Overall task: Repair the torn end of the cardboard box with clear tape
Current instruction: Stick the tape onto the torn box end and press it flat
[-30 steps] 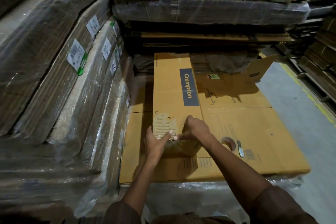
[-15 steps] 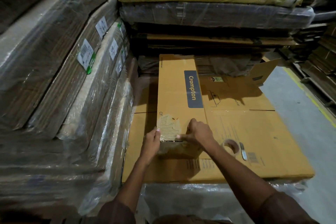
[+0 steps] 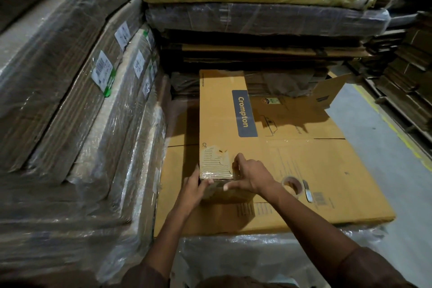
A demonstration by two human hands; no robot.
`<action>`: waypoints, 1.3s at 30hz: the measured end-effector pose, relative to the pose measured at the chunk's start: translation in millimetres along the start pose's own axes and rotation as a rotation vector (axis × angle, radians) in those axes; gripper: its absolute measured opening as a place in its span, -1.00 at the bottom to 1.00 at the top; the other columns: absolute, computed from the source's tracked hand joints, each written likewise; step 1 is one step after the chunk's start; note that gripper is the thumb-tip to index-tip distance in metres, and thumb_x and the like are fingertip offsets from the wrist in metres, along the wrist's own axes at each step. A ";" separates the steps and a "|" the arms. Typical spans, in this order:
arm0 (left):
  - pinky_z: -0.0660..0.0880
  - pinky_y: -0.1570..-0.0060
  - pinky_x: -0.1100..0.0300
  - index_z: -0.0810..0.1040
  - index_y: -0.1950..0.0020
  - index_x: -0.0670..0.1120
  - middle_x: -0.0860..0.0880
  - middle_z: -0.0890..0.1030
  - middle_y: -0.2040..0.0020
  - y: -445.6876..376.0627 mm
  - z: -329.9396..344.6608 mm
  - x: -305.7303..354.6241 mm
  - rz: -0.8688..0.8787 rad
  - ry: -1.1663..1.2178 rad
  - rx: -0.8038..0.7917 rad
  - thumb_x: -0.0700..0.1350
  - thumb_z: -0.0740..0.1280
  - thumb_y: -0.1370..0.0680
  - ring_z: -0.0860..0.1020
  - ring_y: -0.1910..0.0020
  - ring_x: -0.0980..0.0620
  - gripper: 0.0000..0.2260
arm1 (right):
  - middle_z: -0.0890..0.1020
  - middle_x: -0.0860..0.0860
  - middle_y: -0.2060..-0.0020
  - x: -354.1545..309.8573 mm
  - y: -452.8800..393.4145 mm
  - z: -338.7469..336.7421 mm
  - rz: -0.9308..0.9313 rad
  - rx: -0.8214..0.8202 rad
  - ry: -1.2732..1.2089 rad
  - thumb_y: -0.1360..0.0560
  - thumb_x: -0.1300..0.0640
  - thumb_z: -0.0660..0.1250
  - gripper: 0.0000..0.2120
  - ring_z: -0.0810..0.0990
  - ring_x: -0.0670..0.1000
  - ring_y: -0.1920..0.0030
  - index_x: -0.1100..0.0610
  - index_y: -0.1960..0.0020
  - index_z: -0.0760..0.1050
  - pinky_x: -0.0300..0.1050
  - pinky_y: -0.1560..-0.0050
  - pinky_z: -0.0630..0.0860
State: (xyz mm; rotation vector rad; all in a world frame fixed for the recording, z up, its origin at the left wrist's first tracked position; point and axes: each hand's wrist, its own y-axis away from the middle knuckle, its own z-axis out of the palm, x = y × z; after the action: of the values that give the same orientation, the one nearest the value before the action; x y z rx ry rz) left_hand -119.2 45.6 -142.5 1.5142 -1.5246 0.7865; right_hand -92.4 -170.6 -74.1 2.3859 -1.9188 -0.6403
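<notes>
Here, box point(image 3: 222, 110) lying on flat cardboard point(image 3: 304, 182), torn end point(image 3: 216, 165) near the body, likely for easy reach; left hand point(image 3: 195, 190), fingers nearly straight, pressing the end face; right hand point(image 3: 251, 176), fingers loosely spread, pressing glossy tape over the tear, holding nothing; roll point(image 3: 292, 184) just beside; tape edges hard to make out; end face mostly hidden.

Long box point(image 3: 222, 110): matt tan cardboard, its torn patch point(image 3: 216, 162) showing rough ribbed corrugation under glossy clear tape. Tape roll point(image 3: 292, 185): shiny translucent plastic; flat cardboard sheet point(image 3: 327, 182) beneath is smooth, matt. Bundles point(image 3: 70, 100) at left: corrugated board in crinkled, glossy plastic wrap.
</notes>
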 end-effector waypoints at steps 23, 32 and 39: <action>0.39 0.11 0.59 0.43 -0.46 -0.15 -0.10 0.64 -0.25 9.3 13.7 21.2 -0.078 -0.142 0.141 -0.27 0.37 -0.60 0.54 -0.09 0.15 -0.58 | 0.64 0.18 -0.06 4.1 0.0 3.3 -0.174 -0.060 0.010 -0.60 0.05 0.33 -0.58 0.60 0.26 -0.01 0.11 -0.30 0.17 0.02 0.05 0.43; 0.56 -0.20 0.10 0.37 -0.47 -0.03 -0.06 0.60 -0.26 -0.1 1.4 25.9 -0.135 -0.225 -0.026 -0.32 0.38 -0.54 0.59 -0.21 -0.03 -0.47 | 0.63 0.13 -0.02 11.2 -1.8 0.0 -0.126 -0.046 -0.040 -0.38 -0.27 0.52 -0.26 0.61 0.17 0.02 0.05 -0.28 0.18 0.04 0.02 0.55; 0.56 -0.08 -0.03 0.46 -0.38 0.07 -0.08 0.63 -0.23 -4.0 -22.4 47.9 -0.119 -0.623 0.088 -0.08 0.40 -0.56 0.60 -0.17 -0.16 -0.61 | 0.59 0.05 0.10 23.4 -4.7 -11.5 -0.198 -0.240 -0.116 -0.50 0.20 0.44 -0.43 0.57 0.12 0.08 0.03 -0.33 0.16 -0.07 0.14 0.47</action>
State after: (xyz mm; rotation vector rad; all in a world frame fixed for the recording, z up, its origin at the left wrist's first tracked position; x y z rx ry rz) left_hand -109.2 42.4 -90.5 2.0157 -1.8279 0.3208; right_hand -80.5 -194.2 -71.9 2.4476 -1.5479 -0.9789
